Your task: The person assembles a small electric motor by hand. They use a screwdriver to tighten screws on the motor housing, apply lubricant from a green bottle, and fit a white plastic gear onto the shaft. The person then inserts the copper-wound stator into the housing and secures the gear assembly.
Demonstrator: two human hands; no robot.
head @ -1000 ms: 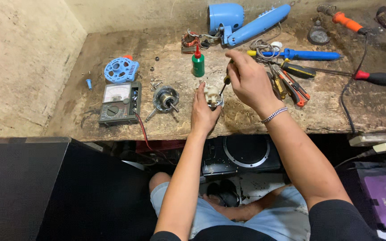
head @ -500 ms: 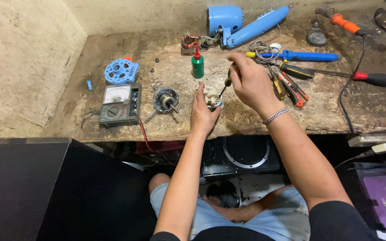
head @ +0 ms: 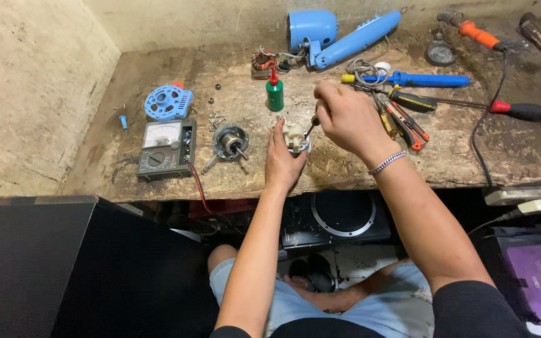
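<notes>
A: Starting from the left, what lies on the surface (head: 158,188)?

B: A blue round plastic part (head: 167,102), and below it a multimeter (head: 165,149) with a red wire going over the edge. Beside it are some loose screws (head: 215,119) and a small motor (head: 230,141) with its shaft up.

A: And the hands?

B: The left hand (head: 281,164) has its grip closed around a small white part (head: 295,134), just above the surface near the front edge. The right hand (head: 345,119) has its grip clenched on a screwdriver (head: 311,125), and the tip is down on the white part. I judge this as the step of working a screw on it. The next move needs a steady left hand and the tip straight in the screw head.

A: Further right?

B: A green bottle (head: 275,92) behind the hands, a blue housing (head: 339,34), then pliers (head: 402,122) and more screwdrivers. The surface is worn wood, set against rough pale walls (head: 26,94).
</notes>
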